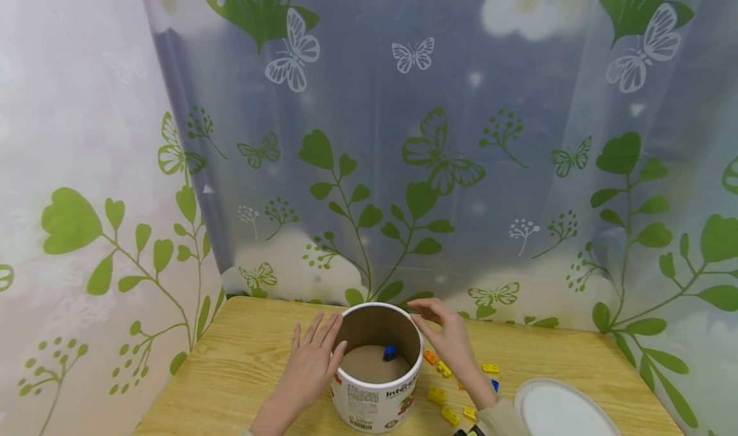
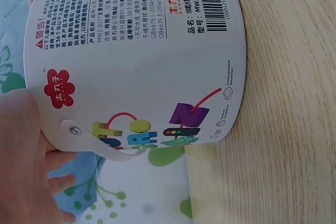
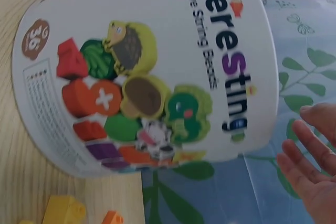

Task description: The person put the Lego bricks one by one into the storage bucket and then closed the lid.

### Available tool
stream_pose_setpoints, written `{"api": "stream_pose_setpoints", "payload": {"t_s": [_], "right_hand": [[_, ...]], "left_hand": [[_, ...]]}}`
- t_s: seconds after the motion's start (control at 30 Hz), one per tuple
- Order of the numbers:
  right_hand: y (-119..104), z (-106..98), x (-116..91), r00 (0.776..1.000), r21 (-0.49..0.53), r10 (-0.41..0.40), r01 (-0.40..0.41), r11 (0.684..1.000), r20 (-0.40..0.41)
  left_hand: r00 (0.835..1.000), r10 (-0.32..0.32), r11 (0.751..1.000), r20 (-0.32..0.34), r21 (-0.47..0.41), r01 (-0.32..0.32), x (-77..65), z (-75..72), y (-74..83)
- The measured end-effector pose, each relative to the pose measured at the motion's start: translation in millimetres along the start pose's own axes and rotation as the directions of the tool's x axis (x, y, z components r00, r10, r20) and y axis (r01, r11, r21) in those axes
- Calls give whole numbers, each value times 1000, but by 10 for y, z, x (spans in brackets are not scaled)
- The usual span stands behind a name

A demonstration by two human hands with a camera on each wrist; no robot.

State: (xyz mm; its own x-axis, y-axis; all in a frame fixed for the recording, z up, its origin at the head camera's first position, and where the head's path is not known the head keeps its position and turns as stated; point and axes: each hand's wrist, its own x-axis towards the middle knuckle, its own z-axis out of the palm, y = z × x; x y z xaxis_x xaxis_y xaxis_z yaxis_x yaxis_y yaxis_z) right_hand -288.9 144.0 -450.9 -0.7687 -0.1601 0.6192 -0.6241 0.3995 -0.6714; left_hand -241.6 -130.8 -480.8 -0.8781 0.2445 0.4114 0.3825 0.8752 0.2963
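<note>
A round white bucket (image 1: pixel 371 405) with a printed label stands upright on the wooden table, its top uncovered. Inside, near the right of its brown floor, lies a small blue piece (image 1: pixel 390 353). My left hand (image 1: pixel 305 367) lies along the bucket's left side with fingers extended at the rim. In the left wrist view, the palm is by the rim, near a white strap handle (image 2: pixel 113 150). My right hand (image 1: pixel 451 339) is raised at the right rim, fingers loosely bent. The right wrist view shows those fingers (image 3: pixel 302 153) spread beside the bucket, holding nothing.
Several yellow bricks (image 1: pixel 436 395) lie right of the bucket, with an orange brick (image 1: pixel 429 357) and a blue brick (image 1: pixel 494 385) among them. A round white lid (image 1: pixel 562 409) rests at the front right. Behind the table hangs a patterned curtain (image 1: pixel 369 167).
</note>
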Motion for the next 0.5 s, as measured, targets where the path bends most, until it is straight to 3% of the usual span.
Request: {"api": "stream_pose_setpoints", "payload": {"t_s": [0.33,0.5], "right_hand": [[193,-218,-150,998,7,3,-3,1000,-69],[253,-302,-249,994,-6,82,-83,997,-73]], "left_hand": [[1000,-2,1000,-1,-2,2,12,-5,3],[1000,1,1000,-2,-3,-1,11,2,1]]}}
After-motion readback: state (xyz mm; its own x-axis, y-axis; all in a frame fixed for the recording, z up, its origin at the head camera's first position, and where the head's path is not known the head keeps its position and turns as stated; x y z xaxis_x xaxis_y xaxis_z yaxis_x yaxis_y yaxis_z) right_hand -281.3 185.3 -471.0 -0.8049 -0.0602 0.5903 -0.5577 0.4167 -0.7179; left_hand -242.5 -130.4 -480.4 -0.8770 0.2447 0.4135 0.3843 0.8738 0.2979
